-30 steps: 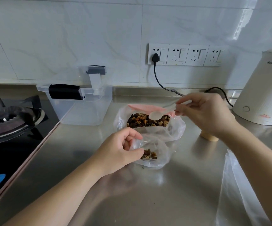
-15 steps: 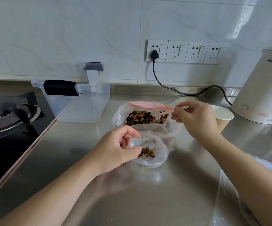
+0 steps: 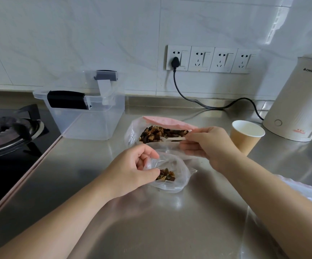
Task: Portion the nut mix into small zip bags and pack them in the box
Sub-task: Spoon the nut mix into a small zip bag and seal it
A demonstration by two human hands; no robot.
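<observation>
A big clear bag with a pink zip strip (image 3: 167,122) stands open on the steel counter, full of brown nut mix (image 3: 158,134). In front of it lies a small clear zip bag (image 3: 172,172) with a little nut mix inside. My left hand (image 3: 132,171) pinches the small bag's mouth and holds it open. My right hand (image 3: 207,146) pinches the handle of a white plastic spoon (image 3: 172,139), whose bowl is down among the nuts in the big bag. The clear plastic box (image 3: 91,116) with black latches stands open at the back left.
A gas hob (image 3: 7,131) fills the left edge. A paper cup (image 3: 246,135) stands right of the big bag, with a white kettle (image 3: 299,101) behind it and a black cord (image 3: 198,101) running to the wall sockets. More clear bags (image 3: 304,195) lie under my right forearm.
My right hand has lowered the spoon from above the big bag into the nut mix. My left hand keeps the small bag open in the same place. The paper cup came into view.
</observation>
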